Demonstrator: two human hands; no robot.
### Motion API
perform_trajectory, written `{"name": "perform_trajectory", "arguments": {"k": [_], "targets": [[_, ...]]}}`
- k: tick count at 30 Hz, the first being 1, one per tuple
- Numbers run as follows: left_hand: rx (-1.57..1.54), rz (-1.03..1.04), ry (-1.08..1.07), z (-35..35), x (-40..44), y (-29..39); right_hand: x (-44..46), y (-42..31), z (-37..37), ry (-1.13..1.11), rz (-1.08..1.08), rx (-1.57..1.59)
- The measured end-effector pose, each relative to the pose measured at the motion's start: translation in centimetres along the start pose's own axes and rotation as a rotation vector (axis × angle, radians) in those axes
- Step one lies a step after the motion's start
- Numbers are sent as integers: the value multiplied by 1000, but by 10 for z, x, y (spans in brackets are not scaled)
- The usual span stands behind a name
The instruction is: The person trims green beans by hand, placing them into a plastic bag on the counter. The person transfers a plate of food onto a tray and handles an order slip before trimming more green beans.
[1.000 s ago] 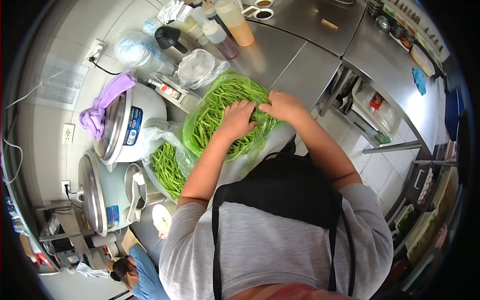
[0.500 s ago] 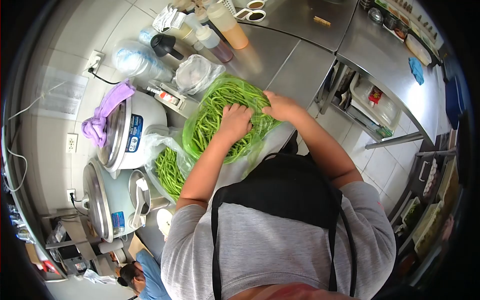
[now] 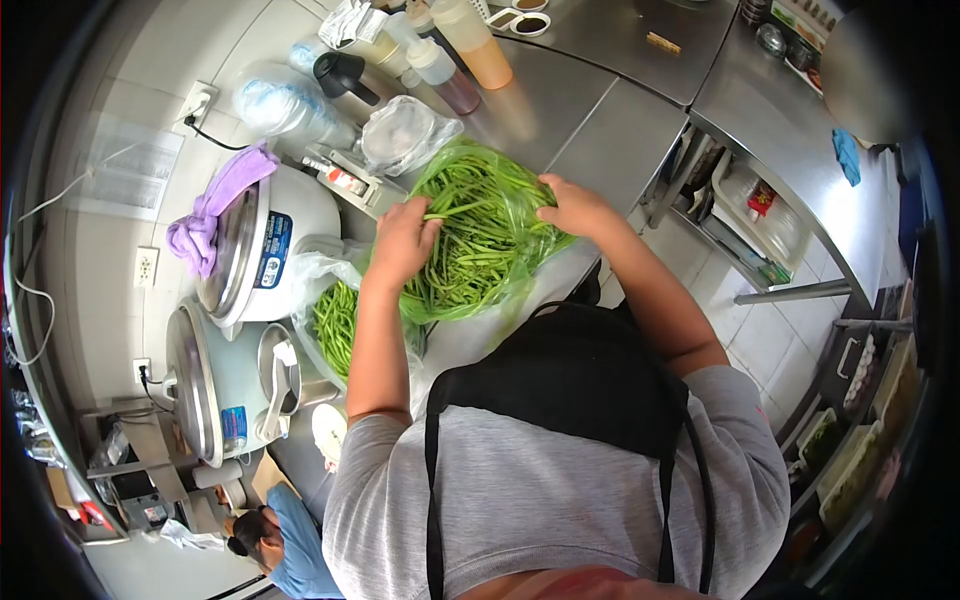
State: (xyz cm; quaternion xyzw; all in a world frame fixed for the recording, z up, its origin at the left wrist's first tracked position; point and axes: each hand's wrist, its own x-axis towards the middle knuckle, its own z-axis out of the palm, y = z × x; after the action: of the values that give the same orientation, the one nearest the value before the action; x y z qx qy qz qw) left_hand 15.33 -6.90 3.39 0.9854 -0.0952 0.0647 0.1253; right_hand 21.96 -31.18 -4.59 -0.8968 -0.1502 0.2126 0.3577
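Note:
A green plastic bag (image 3: 522,205) full of green beans (image 3: 470,235) lies open on the steel counter. At its left edge is my left hand (image 3: 403,240), with its fingers closed on a few bean ends beside the pile. My right hand (image 3: 575,208) is at the bag's right rim, its thumb and fingers closed on the plastic. A second, clear bag (image 3: 308,275) with more green beans (image 3: 337,328) stands to the left, partly behind my left forearm.
Two large cookers (image 3: 295,235) (image 3: 225,375) line the left side, one under a purple cloth (image 3: 215,205). Bottles (image 3: 475,45) and a wrapped container (image 3: 400,135) stand behind the bag. A person (image 3: 285,545) is at lower left; a blue cloth (image 3: 846,157) lies right.
My left hand has moved left from the middle of the beans to the bag's left edge. My right hand has stayed at the right rim. A blurred round shape has appeared at upper right.

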Motion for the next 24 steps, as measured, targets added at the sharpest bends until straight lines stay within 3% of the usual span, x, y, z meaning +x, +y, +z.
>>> {"name": "perform_trajectory", "arguments": {"k": [3, 4, 11, 16, 19, 24], "targets": [[-273, -279, -234, -3, -7, -7, 4, 5, 3, 16, -31, 24], [-309, -284, -290, -2, -10, -9, 4, 6, 4, 24, -37, 32], [-489, -154, 20, 13, -10, -38, 7, 8, 5, 37, -49, 24], [-399, -159, 103, 22, 4, -8, 10, 8, 6, 82, -64, -30], [-200, -81, 35, 44, 18, -1, 5, 0, 5, 217, -110, -55], [52, -165, -57, 60, 22, 8, -10, -30, -8, 410, -221, -46]]}}
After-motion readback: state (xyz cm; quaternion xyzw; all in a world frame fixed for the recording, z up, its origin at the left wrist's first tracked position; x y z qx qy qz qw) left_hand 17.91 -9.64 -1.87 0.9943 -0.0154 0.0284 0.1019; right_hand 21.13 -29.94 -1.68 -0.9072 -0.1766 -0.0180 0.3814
